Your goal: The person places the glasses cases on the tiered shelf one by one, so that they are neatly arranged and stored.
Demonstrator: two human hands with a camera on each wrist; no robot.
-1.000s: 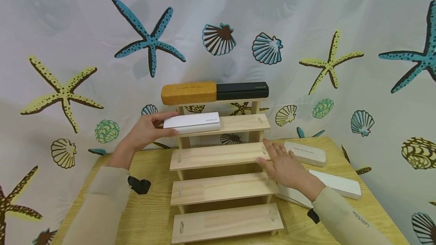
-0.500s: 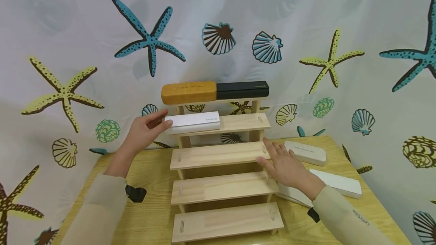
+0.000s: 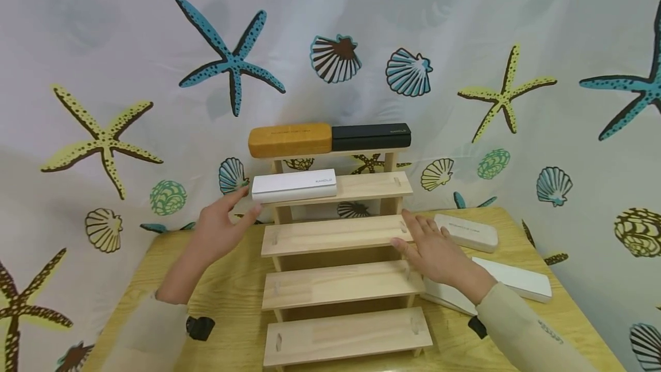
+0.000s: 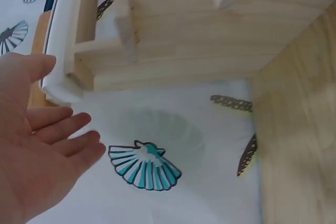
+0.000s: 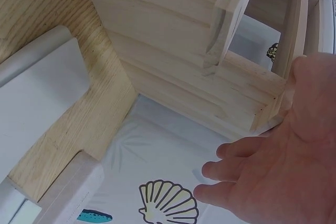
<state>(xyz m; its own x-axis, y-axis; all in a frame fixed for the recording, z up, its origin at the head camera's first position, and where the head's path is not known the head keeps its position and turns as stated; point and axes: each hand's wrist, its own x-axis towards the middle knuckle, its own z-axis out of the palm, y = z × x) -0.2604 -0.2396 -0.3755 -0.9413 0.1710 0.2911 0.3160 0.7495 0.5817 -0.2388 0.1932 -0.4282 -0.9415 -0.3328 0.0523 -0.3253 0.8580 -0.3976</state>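
Note:
A white glasses case (image 3: pixel 294 185) lies on the left part of the second tier from the top of a stepped wooden rack (image 3: pixel 338 283). My left hand (image 3: pixel 219 225) is just left of and below it, thumb and fingers spread, holding nothing. In the left wrist view that hand (image 4: pixel 44 145) shows its palm beside the case's end (image 4: pixel 65 72). My right hand (image 3: pixel 436 251) rests against the right end of the middle tier, fingers extended. On the top tier, an orange glasses case (image 3: pixel 289 141) and a black one (image 3: pixel 370 137) sit end to end.
On the wooden table (image 3: pixel 217 314), right of the rack, lie a light grey glasses case (image 3: pixel 467 233) and a white case (image 3: pixel 516 280). Another white case (image 3: pixel 446 295) is partly hidden under my right forearm. A shell-patterned curtain (image 3: pixel 356 10) hangs close behind.
My left hand has let go of the white glasses case and drawn away down and to the left. The case stays on its tier. My right hand keeps its place.

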